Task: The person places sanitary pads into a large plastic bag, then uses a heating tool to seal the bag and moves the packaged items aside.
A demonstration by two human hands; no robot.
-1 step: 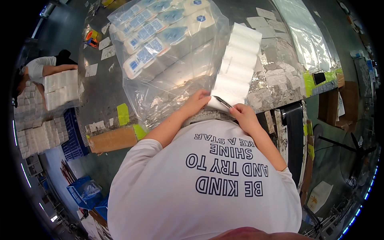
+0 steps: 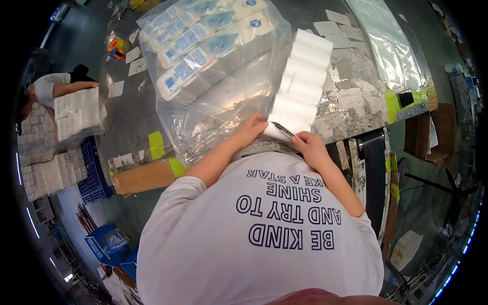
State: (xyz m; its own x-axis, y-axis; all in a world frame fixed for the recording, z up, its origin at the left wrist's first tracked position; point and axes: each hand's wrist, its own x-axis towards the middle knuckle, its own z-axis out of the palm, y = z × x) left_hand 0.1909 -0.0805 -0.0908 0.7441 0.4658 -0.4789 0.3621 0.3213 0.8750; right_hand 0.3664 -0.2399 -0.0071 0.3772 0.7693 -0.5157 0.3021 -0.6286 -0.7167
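Observation:
A long pack of white rolls [image 2: 301, 76] lies in front of me on the dark worktable [image 2: 134, 99]. At its near left corner, my left hand [image 2: 248, 131] is closed with the fingers curled against the white wrapping. My right hand [image 2: 311, 147], also closed, grips a slim black-and-silver pen-like tool [image 2: 282, 129], which lies slantwise across the near end of the pack. Left of the pack is a large clear plastic bag [image 2: 223, 86] holding several wrapped packs of rolls with blue print [image 2: 184, 73]. Its near part is loose and crumpled beside my left forearm.
An orange tape dispenser [image 2: 117, 48] is at the far left of the table. Clear plastic sheeting [image 2: 391, 46] covers the right side. A cardboard strip [image 2: 142, 178] edges the front. Another person [image 2: 53, 86] bends over white packs [image 2: 76, 114] at left; a black fan [image 2: 450, 190] stands at right.
The person at the left has shifted very slightly. My hands, the pen-like tool and the pack look the same.

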